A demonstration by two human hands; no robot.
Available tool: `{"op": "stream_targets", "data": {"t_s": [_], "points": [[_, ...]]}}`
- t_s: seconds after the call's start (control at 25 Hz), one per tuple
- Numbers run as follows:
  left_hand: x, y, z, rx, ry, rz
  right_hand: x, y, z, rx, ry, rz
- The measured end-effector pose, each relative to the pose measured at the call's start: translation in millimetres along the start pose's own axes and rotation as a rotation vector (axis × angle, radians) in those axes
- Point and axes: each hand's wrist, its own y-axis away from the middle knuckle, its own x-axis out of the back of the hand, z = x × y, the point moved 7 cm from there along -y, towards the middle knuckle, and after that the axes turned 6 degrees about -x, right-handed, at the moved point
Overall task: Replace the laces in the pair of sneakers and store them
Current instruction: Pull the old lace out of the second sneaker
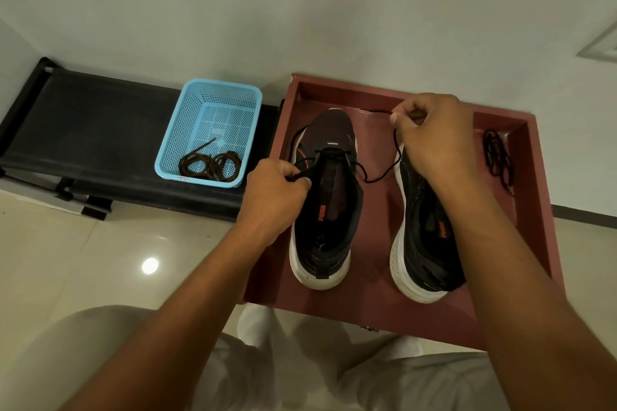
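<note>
Two sneakers stand side by side in a red tray, but the sweep begins at the left of the frame, where a black bench (pixel 100 130) runs along the wall, its left end cut off by the frame edge. On its right part sits one blue basket (pixel 208 130) holding a coil of brown laces (pixel 210 165); how many laces are in the coil cannot be told.

Toward the centre, the left hand (pixel 273 190) is curled, pinching one end of a black lace (pixel 377 178) beside the left sneaker (pixel 329 200). That sneaker is seen from above with its tongue showing; the lace crosses only the lowest eyelets near the toe.

The lace runs right across the red tray (pixel 374 304) floor and up to the right hand (pixel 434 137), whose fingers are clenched on its other end above the toe of the right sneaker (pixel 424 243). The right forearm hides most of this shoe's top, so its eyelets cannot be made out.

At the far right of the tray lies one loose bundle of black lace (pixel 499 158), apart from both shoes. Pale trousers fill the lower frame.
</note>
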Motion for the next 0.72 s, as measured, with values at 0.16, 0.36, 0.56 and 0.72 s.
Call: {"op": "stream_targets", "data": {"t_s": [0.16, 0.36, 0.56, 0.72], "points": [[0.3, -5.3, 3.7, 0.038, 0.001, -0.043, -11.0, 10.1, -0.6, -0.047, 0.15, -0.087], [3.2, -12.8, 22.3, -0.072, -0.174, -0.016, -31.0, 57.5, -11.2, -0.089, 0.161, -0.185], [-9.7, -25.7, 62.2, -0.434, -0.363, 0.084, -53.3, 69.7, -1.7, -0.116, 0.187, -0.178], [-21.6, -28.2, 61.3, -0.526, -0.41, 0.054, -53.0, 73.9, 8.0, -0.159, 0.093, -0.144]]}}
